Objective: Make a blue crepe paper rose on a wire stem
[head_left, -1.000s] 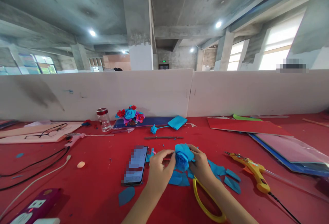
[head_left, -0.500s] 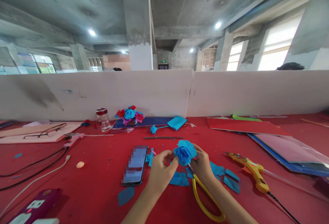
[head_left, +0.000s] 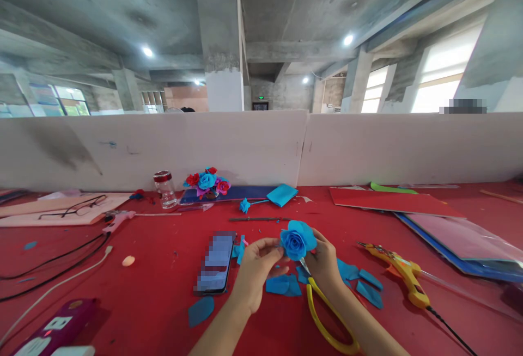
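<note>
A blue paper rose (head_left: 295, 241) is held up between my hands, its spiral centre facing me. My right hand (head_left: 324, 261) grips it from the right and behind, fingers partly hidden by petals. Thumb and forefinger of my left hand (head_left: 261, 261) pinch at its left petal edge, while the lower fingers hang loosely below. Yellow-handled scissors (head_left: 314, 312) lie under the rose and my right wrist. Cut blue paper petals (head_left: 283, 285) are scattered beneath and beside both hands. A phone (head_left: 216, 263) rests left of my left hand.
A yellow glue gun (head_left: 402, 274) lies on the right, near stacked coloured sheets (head_left: 466, 239). Behind stand a bouquet of paper flowers (head_left: 207, 182) and a glass jar (head_left: 165, 190). A pink glue gun (head_left: 118, 220), cables and a purple power strip (head_left: 57, 326) occupy the left. A white partition (head_left: 253, 149) closes the back.
The rose and both hands have shifted slightly right in view. The lower fingers of my left hand have spread a little below the rose.
</note>
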Action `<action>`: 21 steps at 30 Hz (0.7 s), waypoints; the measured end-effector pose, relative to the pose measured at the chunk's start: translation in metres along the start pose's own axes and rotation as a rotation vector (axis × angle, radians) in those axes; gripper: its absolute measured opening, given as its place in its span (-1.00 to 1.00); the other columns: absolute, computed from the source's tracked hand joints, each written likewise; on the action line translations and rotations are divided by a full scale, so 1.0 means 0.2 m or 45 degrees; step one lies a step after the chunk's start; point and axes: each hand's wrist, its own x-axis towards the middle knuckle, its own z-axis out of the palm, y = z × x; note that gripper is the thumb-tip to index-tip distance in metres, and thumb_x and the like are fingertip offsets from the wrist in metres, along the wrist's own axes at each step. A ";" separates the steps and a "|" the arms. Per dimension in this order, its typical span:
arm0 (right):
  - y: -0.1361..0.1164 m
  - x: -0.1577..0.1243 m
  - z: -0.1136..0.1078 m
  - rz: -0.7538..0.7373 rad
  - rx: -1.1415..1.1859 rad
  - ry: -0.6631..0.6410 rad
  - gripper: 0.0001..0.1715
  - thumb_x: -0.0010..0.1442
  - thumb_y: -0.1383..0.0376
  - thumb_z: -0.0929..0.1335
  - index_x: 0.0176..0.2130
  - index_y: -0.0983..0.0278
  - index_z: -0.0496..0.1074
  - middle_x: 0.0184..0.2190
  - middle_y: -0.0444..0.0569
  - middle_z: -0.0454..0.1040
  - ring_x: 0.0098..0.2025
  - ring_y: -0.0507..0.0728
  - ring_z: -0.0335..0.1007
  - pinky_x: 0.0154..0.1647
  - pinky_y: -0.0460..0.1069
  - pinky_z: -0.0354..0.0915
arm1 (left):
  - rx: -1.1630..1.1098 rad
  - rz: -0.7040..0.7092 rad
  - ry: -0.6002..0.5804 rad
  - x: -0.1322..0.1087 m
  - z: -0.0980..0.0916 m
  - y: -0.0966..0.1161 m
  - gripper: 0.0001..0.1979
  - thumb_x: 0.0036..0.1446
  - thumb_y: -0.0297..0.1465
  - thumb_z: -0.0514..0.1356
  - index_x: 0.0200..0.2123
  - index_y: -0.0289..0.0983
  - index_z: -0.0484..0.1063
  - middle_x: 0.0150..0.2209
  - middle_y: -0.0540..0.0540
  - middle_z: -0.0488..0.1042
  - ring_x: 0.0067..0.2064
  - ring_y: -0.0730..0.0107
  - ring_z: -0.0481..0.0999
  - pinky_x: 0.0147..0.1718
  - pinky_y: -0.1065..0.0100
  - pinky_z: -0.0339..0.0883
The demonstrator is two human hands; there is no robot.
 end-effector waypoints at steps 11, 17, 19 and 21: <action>0.01 -0.02 0.00 -0.183 -0.053 -0.006 -0.82 -0.04 0.44 0.24 -0.57 0.27 0.38 -0.35 -0.01 0.42 -0.40 0.06 0.38 -0.40 -0.10 0.28 | 0.239 0.326 0.018 0.02 -0.01 -0.06 -0.75 -0.04 -0.25 0.18 -0.40 -0.35 0.41 -0.45 -0.13 0.46 -0.42 0.36 0.44 -0.41 0.38 0.36; -0.02 -0.04 0.02 -0.044 -0.013 0.033 -0.80 -0.06 0.41 0.23 -0.61 0.28 0.37 -0.39 0.00 0.44 -0.42 0.08 0.38 -0.45 -0.10 0.28 | 0.098 0.474 0.112 0.01 0.02 -0.09 -0.79 -0.04 -0.33 0.20 -0.34 -0.25 0.24 -0.55 0.06 0.35 -0.51 0.50 0.36 -0.51 0.50 0.25; -0.03 -0.04 0.03 0.030 0.023 0.054 -0.76 -0.07 0.39 0.23 -0.69 0.28 0.32 -0.49 -0.03 0.43 -0.51 0.06 0.34 -0.52 -0.11 0.26 | 0.108 0.542 0.094 0.01 0.03 -0.09 -0.83 -0.02 -0.35 0.18 -0.35 -0.24 0.24 -0.53 0.06 0.34 -0.49 0.51 0.35 -0.49 0.51 0.25; -0.03 -0.04 0.04 0.097 0.077 0.045 -0.74 -0.08 0.39 0.23 -0.72 0.28 0.29 -0.58 -0.08 0.39 -0.58 0.03 0.28 -0.57 -0.12 0.23 | 0.147 0.572 0.085 0.00 0.03 -0.09 -0.87 0.00 -0.35 0.16 -0.37 -0.25 0.29 -0.49 0.03 0.36 -0.45 0.50 0.36 -0.45 0.50 0.26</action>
